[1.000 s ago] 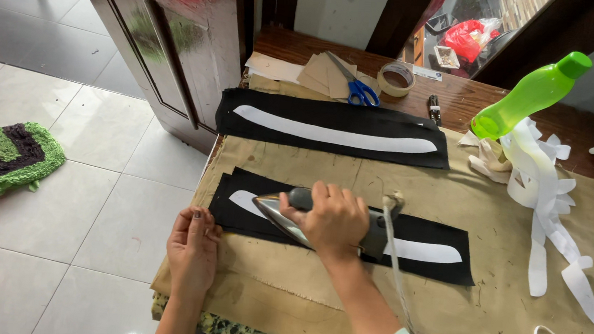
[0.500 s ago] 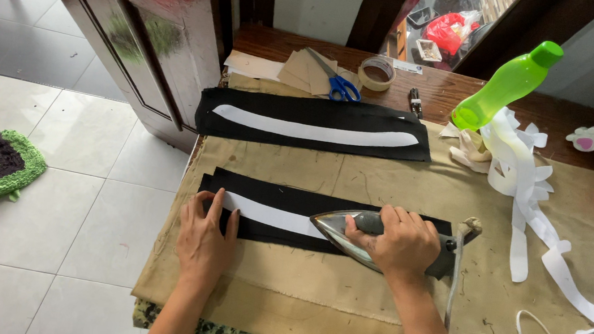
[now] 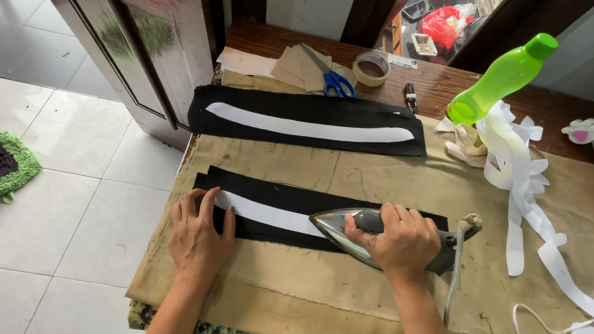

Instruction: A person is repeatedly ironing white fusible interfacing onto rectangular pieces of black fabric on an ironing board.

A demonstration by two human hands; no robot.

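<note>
The right hand (image 3: 400, 239) has its fingers wrapped tight around the dark handle of a silver metal clothes iron (image 3: 349, 231). The iron rests on a long black fabric strip with a white band along its middle (image 3: 271, 204), its tip pointing left. The left hand (image 3: 197, 234) lies flat, fingers spread, on the strip's left end. The strip lies on a tan cloth covering the surface (image 3: 383, 175). A second black strip (image 3: 309, 121) lies farther back, near blue-handled scissors (image 3: 334, 82) and a green plastic bottle (image 3: 501, 79).

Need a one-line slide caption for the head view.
Right hand presses an iron along a white strip on black fabric; left hand pins its end.
</note>
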